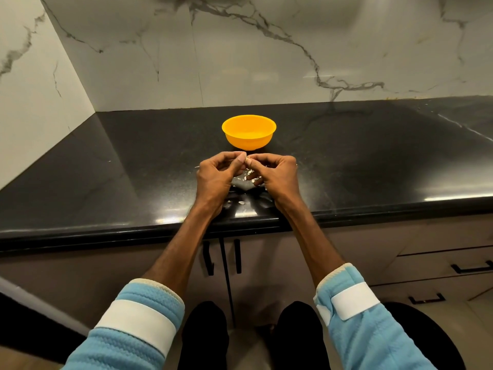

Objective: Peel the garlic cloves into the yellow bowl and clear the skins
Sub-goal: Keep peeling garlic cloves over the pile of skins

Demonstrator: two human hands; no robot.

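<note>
Obs.: both hands meet low over the counter [106,169], just in front of the bowl [249,143]. On the left hand [216,177] and right hand [277,174] the fingers are curled, and the thumb tips are pinched together on a small pale clove [247,158]. The clove is mostly hidden, with only a sliver showing between the thumbs.

Judgement: peeling is under way. The clove is held low so the skins drop in one patch, and the bowl sits within short reach for the bare clove.

Skins [249,172]: thin, papery, off-white flakes. They lie scattered on the counter beneath the hands, a few near the front edge, and are not yet cleared.

Bowl: yellow plastic, round, smooth-walled, upright. I cannot tell its contents from here.

Counter: black polished stone, faintly speckled, glossy. Wall [240,49]: white marble with grey veins.
</note>
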